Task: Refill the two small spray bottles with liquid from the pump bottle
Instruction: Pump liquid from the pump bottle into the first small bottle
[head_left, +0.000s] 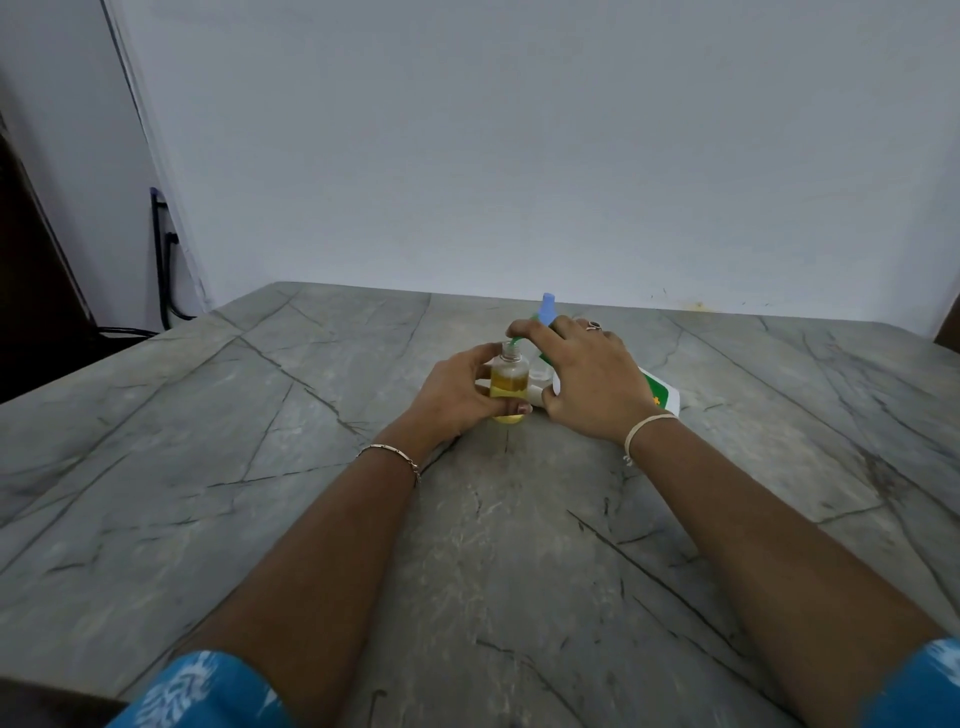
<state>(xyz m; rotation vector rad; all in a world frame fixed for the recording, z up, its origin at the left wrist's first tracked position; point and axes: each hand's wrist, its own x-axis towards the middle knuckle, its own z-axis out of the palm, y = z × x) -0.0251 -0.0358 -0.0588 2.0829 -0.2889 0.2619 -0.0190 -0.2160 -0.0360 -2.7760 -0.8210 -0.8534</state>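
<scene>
Grey veined table (260, 467) (pale wall behind); left hand (457, 389) grip pinching spray bottle (509, 376).

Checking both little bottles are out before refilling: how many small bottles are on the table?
2. One with yellow liquid stands held in the left hand. A second, clear one is just behind it, mostly hidden by the right hand.

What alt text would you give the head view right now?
A left hand steadies a small clear bottle of yellow liquid on a grey stone table, while the right hand tilts a pump bottle with its green nozzle at the small bottle's open neck.
</scene>
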